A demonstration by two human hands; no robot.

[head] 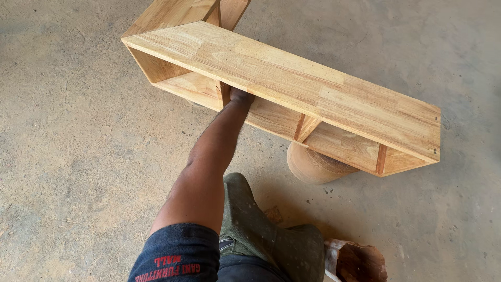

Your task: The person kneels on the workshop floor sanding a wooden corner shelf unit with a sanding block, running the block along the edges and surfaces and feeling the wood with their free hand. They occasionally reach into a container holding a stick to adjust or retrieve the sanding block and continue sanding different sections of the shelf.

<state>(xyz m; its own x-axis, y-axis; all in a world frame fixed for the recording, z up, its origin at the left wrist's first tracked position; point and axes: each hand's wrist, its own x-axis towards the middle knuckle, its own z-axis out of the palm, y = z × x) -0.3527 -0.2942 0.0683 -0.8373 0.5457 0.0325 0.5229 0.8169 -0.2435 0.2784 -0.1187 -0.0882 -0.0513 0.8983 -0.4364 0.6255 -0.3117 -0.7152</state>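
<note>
One bare forearm point(209, 162), hand inside one wooden shelf unit point(292, 83), three dividers.

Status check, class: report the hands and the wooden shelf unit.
Left hand reaching inside long pale wooden shelf unit, fingers hidden. Right hand out of view. Round wooden stump beneath the unit.
</note>
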